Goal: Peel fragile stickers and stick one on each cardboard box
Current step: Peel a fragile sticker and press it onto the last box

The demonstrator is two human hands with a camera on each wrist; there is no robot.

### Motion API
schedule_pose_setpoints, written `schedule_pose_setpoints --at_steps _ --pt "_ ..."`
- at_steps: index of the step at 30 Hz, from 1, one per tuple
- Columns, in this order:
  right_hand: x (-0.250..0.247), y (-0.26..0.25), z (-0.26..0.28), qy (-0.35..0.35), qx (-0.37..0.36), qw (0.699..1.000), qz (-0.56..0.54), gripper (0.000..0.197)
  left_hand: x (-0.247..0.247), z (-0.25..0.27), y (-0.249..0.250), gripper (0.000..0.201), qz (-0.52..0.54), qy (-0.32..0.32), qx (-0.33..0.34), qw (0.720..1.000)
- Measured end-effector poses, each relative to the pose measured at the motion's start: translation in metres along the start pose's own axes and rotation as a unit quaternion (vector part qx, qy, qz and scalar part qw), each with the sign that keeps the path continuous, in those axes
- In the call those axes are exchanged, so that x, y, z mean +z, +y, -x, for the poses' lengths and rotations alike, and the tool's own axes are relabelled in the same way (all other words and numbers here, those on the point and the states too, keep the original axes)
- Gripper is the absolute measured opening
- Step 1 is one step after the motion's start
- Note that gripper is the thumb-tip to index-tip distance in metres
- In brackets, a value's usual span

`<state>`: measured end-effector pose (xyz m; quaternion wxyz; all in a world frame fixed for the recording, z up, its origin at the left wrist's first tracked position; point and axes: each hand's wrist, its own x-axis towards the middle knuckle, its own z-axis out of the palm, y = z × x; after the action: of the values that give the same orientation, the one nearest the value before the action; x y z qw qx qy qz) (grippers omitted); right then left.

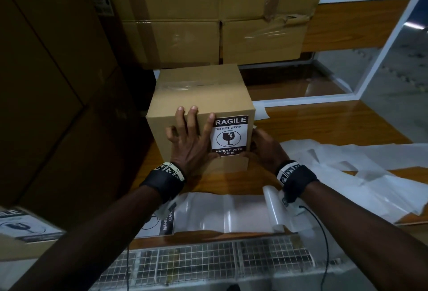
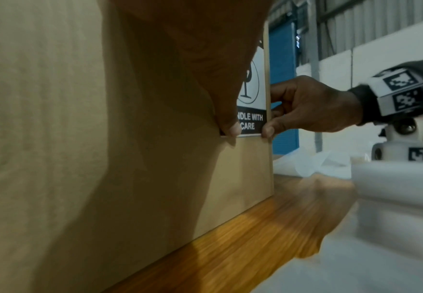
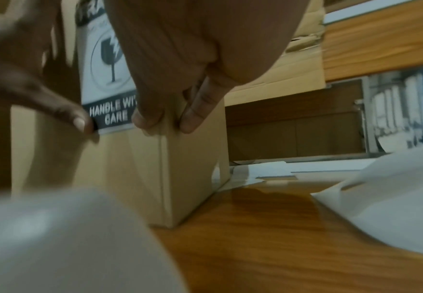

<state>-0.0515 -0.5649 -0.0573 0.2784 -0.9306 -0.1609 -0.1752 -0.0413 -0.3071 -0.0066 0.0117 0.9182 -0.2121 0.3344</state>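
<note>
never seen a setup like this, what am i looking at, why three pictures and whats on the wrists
No robot here: a person works with bare hands, wearing a camera on the head and one on each wrist. The wide picture is from the head; the two close, low ones look along each hand. The patterned wristbands belong to the rig. On the wooden table stands a cardboard box with a fragile sticker on its front. The left hand lies flat on that face, thumb pressing the sticker's lower corner; the right hand grips the box's right edge, thumb on the other corner. Around it lie white sheets; big cartons stand behind.
</note>
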Motion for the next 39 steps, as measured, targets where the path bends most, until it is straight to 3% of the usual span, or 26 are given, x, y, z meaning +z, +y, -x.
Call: schedule_pose_setpoints --at_steps 7,13,20,24,29,37,39 --pt "-0.033 -0.023 -0.014 0.005 0.005 0.996 -0.084 0.044 -0.009 -0.010 -0.003 0.139 0.024 0.014 -0.031 0.999" --pt "-0.048 -0.042 -0.027 -0.051 0.194 0.970 -0.137 0.087 -0.013 -0.019 -0.016 0.083 0.054 0.100 0.005 0.994" --pt "-0.051 -0.057 -0.030 -0.028 0.240 0.957 -0.159 0.107 -0.020 -0.027 -0.011 0.048 0.144 0.150 -0.046 0.977" --pt "-0.049 -0.060 -0.034 -0.007 0.258 0.951 -0.171 0.129 -0.019 -0.028 -0.009 0.034 0.172 0.163 -0.068 0.969" --pt "-0.045 -0.067 -0.039 -0.005 0.248 0.962 -0.114 0.117 -0.020 -0.028 -0.007 0.035 0.168 0.169 -0.073 0.968" --pt "-0.042 -0.051 -0.025 -0.003 0.201 0.975 -0.090 0.119 -0.026 -0.021 -0.016 0.040 0.154 0.122 -0.048 0.979" --pt "-0.044 -0.049 -0.018 -0.038 0.177 0.980 -0.084 0.098 -0.029 -0.012 -0.023 0.040 0.155 0.103 -0.020 0.982"
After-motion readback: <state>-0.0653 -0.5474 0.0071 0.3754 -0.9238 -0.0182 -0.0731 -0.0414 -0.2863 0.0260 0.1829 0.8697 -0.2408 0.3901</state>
